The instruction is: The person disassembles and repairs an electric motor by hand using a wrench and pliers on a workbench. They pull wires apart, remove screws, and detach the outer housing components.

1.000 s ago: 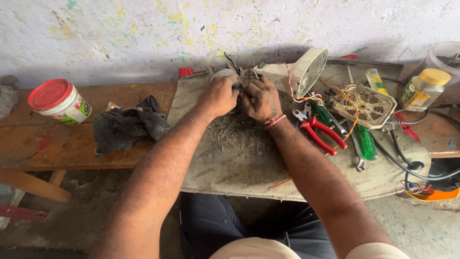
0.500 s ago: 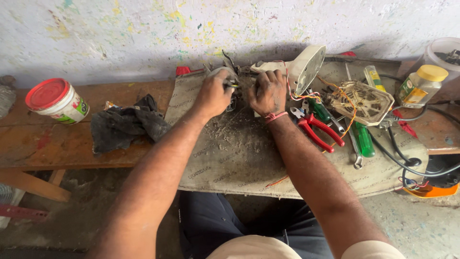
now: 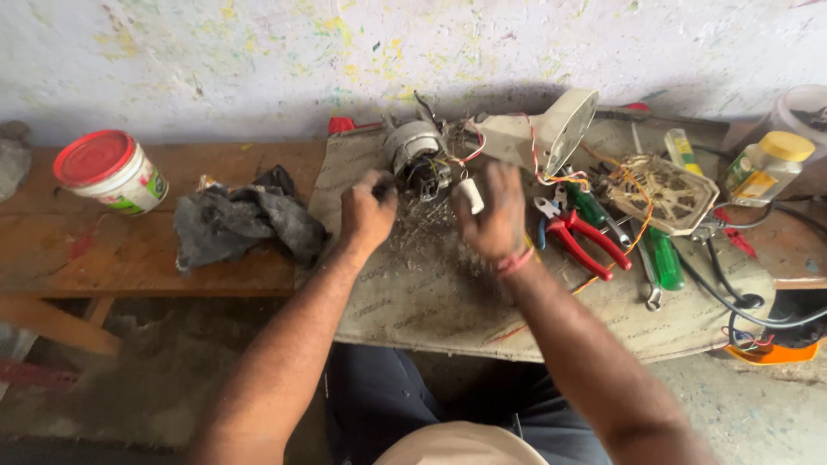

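The small electric motor (image 3: 417,155) sat at the far edge of the grey mat (image 3: 413,284), close under the paint-flecked wall, its coloured wires trailing to the cream fan housing (image 3: 551,131) just right of it. My left hand (image 3: 366,211) hovered just in front of the motor, fingers curled together; whether they pinched anything I could not tell. My right hand (image 3: 493,211) was near the motor's right side, fingers closed on a small white cylinder (image 3: 470,195). Red-handled pliers (image 3: 581,241) lay right of the motor, a dark rag (image 3: 245,222) and a red-lidded tub (image 3: 110,172) to its left.
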